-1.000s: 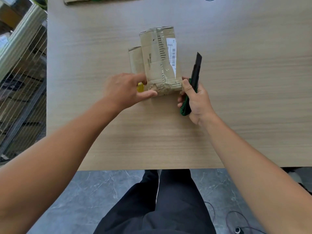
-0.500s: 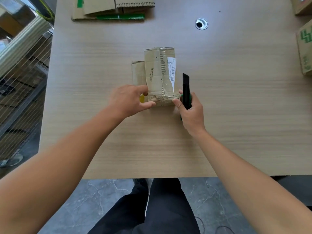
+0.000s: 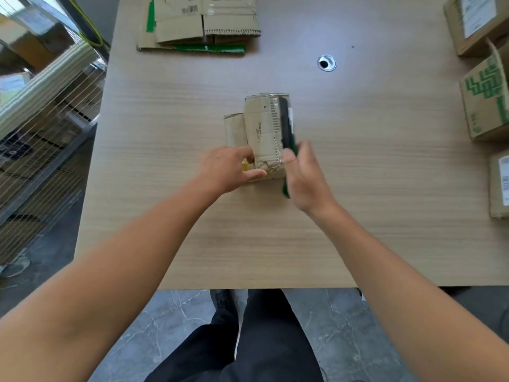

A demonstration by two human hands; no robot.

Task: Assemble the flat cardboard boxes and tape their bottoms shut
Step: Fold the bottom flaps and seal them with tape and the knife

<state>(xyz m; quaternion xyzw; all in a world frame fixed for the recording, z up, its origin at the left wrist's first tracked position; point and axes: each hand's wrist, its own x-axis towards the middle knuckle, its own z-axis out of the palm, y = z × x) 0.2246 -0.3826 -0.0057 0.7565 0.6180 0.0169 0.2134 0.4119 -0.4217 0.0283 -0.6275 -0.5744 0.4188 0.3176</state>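
Here, a pale wood-grain table [image 3: 165, 133] stands over a grey marbled floor [image 3: 165, 321], with flattened cartons [image 3: 198, 23] at its far edge and assembled boxes [image 3: 484, 106] along the right. Mid-table lies a small, crumpled cardboard box [image 3: 261, 125], taped and worn. The left hand [image 3: 228, 168] pinches its near end. The right hand [image 3: 305, 177] grips a green-and-black utility knife [image 3: 286, 128], blurred, over the box's right side.

Pale wood-grain bench [image 3: 385, 216], seen from above. A small cardboard box [image 3: 261, 128], worn and taped, lies at its centre. At eleven o'clock, by the far edge, sits a stack of flattened cardboard boxes [image 3: 201, 23]. At one o'clock is a round cable hole [image 3: 327, 62]. Three more boxes [image 3: 484, 106] line the right edge, from two to three o'clock.
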